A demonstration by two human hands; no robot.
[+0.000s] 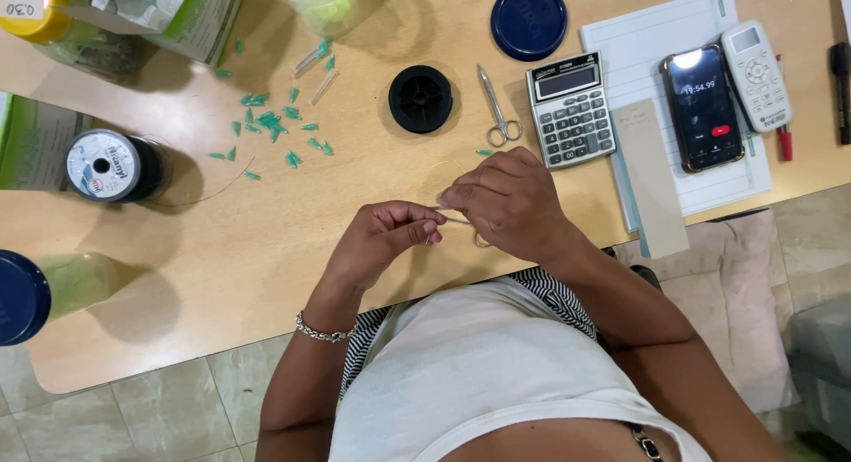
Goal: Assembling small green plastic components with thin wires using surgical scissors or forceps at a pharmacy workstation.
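Observation:
My left hand (383, 238) and my right hand (507, 199) meet over the near edge of a wooden table (222, 249). Both pinch a thin clear line (454, 219) stretched between their fingertips, with a small loop of it (481, 241) hanging below my right hand. A faint arc of the line rises above my right hand. A bracelet circles my left wrist. Small scissors (496, 107) lie just beyond my right hand. A scatter of several small green tube pieces (270, 125) lies farther left.
A black spool (420, 98), a calculator (572, 109), a phone (703, 107), a white remote (756, 74) and a lined pad (656, 36) lie beyond. A line spool (113, 166), jars and a blue lid (529, 19) stand around. Tiled floor shows below.

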